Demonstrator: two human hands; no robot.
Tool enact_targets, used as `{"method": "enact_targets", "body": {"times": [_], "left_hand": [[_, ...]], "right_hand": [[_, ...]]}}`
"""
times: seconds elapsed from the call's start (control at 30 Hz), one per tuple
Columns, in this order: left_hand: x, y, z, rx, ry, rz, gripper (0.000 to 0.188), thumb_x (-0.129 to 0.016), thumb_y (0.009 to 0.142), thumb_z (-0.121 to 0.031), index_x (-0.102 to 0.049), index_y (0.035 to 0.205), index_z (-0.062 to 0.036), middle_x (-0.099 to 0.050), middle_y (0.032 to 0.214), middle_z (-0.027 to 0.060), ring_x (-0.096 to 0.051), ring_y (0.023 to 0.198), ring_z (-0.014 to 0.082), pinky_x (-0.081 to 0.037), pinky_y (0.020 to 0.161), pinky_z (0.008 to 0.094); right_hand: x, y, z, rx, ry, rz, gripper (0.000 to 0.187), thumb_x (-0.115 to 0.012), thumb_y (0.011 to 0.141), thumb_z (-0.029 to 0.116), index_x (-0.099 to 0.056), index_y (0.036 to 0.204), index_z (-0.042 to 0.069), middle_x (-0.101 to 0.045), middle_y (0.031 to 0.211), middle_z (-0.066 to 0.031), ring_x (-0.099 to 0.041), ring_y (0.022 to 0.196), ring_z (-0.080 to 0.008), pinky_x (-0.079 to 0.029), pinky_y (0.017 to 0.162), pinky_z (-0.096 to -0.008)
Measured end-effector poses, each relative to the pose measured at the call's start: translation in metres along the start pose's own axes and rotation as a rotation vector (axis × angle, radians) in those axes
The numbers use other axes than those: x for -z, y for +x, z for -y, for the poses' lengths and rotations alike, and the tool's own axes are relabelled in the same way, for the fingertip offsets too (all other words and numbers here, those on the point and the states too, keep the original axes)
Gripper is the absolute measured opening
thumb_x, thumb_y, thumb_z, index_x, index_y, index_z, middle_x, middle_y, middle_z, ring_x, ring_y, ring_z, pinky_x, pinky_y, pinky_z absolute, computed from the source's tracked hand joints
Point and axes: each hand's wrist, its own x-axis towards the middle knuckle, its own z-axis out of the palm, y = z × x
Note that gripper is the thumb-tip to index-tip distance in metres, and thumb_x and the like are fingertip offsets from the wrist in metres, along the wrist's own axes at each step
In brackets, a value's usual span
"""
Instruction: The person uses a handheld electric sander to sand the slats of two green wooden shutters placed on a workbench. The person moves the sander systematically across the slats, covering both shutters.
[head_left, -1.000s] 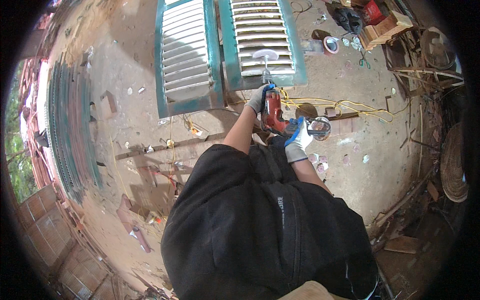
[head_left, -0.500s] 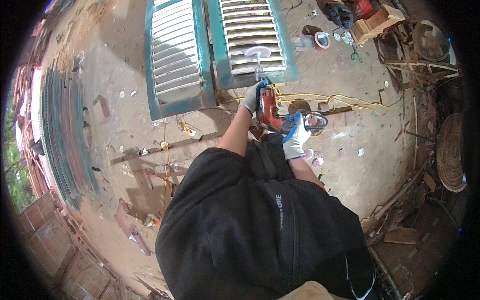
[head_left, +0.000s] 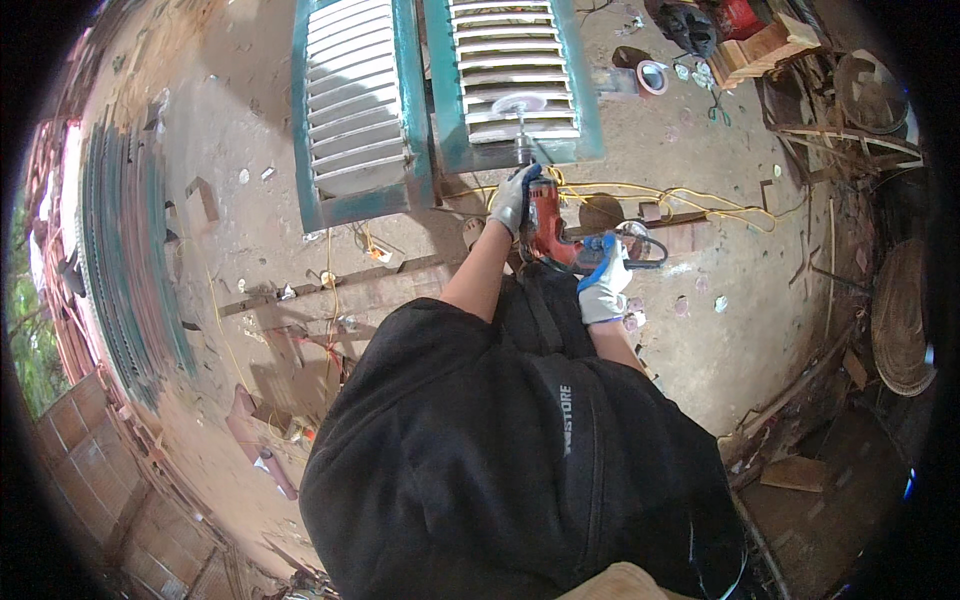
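Note:
A red and black power drill (head_left: pixel 546 225) is between my hands, its front pointing away from me. My gloved left hand (head_left: pixel 511 200) is wrapped round the front of the drill, near its chuck. My gloved right hand (head_left: pixel 604 280) grips the rear handle. From the chuck sticks out a round, pale sanding disc (head_left: pixel 520 104), over the lower slats of the right louvered shutter (head_left: pixel 590 125). The shutter has a green frame and white slats; whether the disc touches it I cannot tell. A second green shutter (head_left: pixel 415 130) lies beside it on the left.
A yellow cord (head_left: pixel 690 194) runs across the ground right of the drill. Long stacked slats (head_left: pixel 125 250) lie at the left. A wooden block (head_left: pixel 765 50) sits at the far right, a roll of tape (head_left: pixel 652 77) near it. A woven basket (head_left: pixel 898 320) stands at the right edge.
Both hands and the drill have shifted slightly right and toward me in the view. The disc stays over the right shutter's lower slats.

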Motion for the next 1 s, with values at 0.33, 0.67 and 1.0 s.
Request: {"method": "enact_targets", "body": {"times": [0.33,0.67,1.0], "left_hand": [[0.072,-0.007,0.024,0.16,-0.274,-0.282,0.023,-0.053,0.09,-0.028,-0.065,0.092,-0.0077,-0.066,0.082,0.0064,-0.062,0.071,0.0188,-0.051,0.067,0.0312],[-0.01,-0.018,0.005,0.188,0.004,-0.01,0.029,-0.063,0.081,-0.037,-0.066,0.095,-0.0127,-0.064,0.087,0.0027,-0.057,0.073,0.0148,-0.046,0.066,0.0318],[-0.042,-0.009,0.013,0.214,0.201,-0.062,0.034,-0.065,0.08,-0.038,-0.069,0.098,-0.0089,-0.065,0.09,0.0048,-0.057,0.078,0.0142,-0.045,0.071,0.0289]], "right_hand": [[-0.008,-0.012,-0.022,-0.108,-0.099,0.1,0.017,-0.066,0.076,0.0,-0.054,0.068,0.007,-0.059,0.07,-0.0019,-0.057,0.058,-0.0132,-0.05,0.055,-0.0298],[0.019,-0.001,-0.002,0.003,0.009,-0.027,0.009,-0.066,0.078,0.006,-0.058,0.076,0.005,-0.062,0.071,-0.0066,-0.061,0.061,-0.0173,-0.051,0.057,-0.0325],[0.043,0.036,0.009,-0.062,0.06,-0.071,0.01,-0.065,0.079,0.005,-0.058,0.073,0.006,-0.061,0.071,-0.0063,-0.06,0.058,-0.0182,-0.05,0.055,-0.0317]]}}
